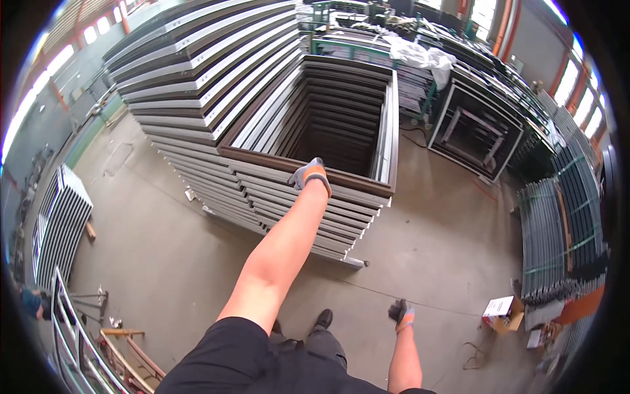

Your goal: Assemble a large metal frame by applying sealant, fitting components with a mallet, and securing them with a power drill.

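Our gloved left hand grips the near rail of the top brown window frame on the stack (rigid, likely heavy, awkwardly wide), best held at the rails, while our right hand hangs fisted, empty.

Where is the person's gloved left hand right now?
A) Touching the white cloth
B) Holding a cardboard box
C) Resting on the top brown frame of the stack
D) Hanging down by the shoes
C: the left hand, in a grey and orange glove, lies on the near edge of the top brown frame of the stack of frames.
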### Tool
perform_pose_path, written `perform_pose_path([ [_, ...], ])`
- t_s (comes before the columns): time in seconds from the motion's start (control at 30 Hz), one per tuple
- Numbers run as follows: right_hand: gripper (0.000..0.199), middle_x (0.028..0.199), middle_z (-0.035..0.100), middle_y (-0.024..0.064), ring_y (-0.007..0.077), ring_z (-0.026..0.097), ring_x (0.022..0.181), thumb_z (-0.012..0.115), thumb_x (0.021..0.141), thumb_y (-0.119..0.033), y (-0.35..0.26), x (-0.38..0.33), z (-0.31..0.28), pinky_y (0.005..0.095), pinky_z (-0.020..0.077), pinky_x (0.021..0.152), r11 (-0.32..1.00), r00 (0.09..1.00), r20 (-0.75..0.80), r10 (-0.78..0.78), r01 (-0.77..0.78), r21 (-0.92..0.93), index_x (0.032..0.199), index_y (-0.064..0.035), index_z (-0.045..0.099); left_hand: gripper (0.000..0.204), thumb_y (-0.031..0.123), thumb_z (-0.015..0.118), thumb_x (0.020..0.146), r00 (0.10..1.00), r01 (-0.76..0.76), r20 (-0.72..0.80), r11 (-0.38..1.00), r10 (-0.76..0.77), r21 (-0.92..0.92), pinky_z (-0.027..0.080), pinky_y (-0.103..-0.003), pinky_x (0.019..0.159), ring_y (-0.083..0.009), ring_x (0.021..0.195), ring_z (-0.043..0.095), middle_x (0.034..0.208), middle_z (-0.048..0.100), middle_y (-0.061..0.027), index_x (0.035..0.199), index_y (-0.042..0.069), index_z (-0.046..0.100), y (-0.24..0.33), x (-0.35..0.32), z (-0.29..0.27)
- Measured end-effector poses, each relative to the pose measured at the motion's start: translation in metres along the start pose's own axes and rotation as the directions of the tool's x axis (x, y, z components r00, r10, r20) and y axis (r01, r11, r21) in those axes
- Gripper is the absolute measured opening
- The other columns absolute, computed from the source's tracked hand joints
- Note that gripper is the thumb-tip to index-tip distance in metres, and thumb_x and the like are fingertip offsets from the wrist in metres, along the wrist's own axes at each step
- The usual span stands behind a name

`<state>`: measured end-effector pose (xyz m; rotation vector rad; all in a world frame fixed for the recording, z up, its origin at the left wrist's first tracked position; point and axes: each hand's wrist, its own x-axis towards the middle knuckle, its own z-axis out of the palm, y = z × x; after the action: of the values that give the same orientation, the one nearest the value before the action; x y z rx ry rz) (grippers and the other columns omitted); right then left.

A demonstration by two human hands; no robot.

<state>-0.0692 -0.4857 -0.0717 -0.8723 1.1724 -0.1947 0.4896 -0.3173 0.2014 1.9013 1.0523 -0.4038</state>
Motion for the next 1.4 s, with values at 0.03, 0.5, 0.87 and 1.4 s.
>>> perform_pose_path([
  [0.03, 0.041, 0.077, 0.066, 0.0055, 0.0232, 0.062, 0.064, 0.052, 0.091, -0.054, -0.038, 0.004, 0.028, 0.0373, 0.0504, 0.06, 0.997, 0.996, 0.051, -0.074, 0.073, 0.027, 0.098, -0.0141, 0.062, 0.084, 0.043, 0.069, 0.078, 1.0, -0.012, 0.021, 1.0, 0.012, 0.007, 0.043, -0.045, 0.1, -0.0249, 0.12, 0.053, 0.136, 0.051, -0.0129, 0.139, -0.004, 0.035, -0.011, 0.01, 0.001],
  [0.5, 0.081, 0.123, 0.059, 0.0123, 0.0267, 0.058, 0.109, 0.042, 0.088, -0.07, -0.233, -0.067, 0.258, 0.037, 0.0463, 0.096, 0.922, 0.459, 0.801, -0.384, 0.151, 0.356, 0.13, -0.0002, 0.049, 0.069, 0.014, 0.081, 0.061, 0.943, -0.327, -0.143, 0.766, 0.299, -0.553, 0.049, -0.038, 0.081, -0.0239, 0.086, 0.058, 0.1, 0.06, -0.0157, 0.117, -0.007, 0.046, -0.314, -0.072, -0.242],
  [0.87, 0.042, 0.112, 0.059, 0.014, 0.0296, 0.058, 0.098, 0.054, 0.091, -0.04, -0.208, -0.171, 0.163, 0.0434, 0.0471, 0.088, 0.85, 0.731, 0.473, -0.492, 0.52, 0.08, 0.114, -0.0048, 0.057, 0.079, 0.028, 0.072, 0.063, 0.984, -0.175, -0.087, 0.84, 0.152, -0.513, 0.052, -0.042, 0.086, -0.041, 0.102, 0.062, 0.11, 0.061, -0.0306, 0.127, -0.008, 0.042, -0.484, -0.052, -0.328],
  [1.4, 0.042, 0.104, 0.065, 0.0137, 0.0285, 0.06, 0.093, 0.058, 0.085, -0.031, 0.037, -0.189, 0.23, 0.041, 0.0476, 0.086, 0.922, 0.661, 0.745, 0.09, 0.227, -0.314, 0.112, 0.0005, 0.061, 0.064, 0.026, 0.08, 0.056, 0.868, -0.425, -0.496, 0.544, 0.019, -0.723, 0.053, -0.035, 0.07, -0.0229, 0.079, 0.061, 0.089, 0.064, -0.0174, 0.103, -0.009, 0.055, -0.818, 0.013, -0.612],
])
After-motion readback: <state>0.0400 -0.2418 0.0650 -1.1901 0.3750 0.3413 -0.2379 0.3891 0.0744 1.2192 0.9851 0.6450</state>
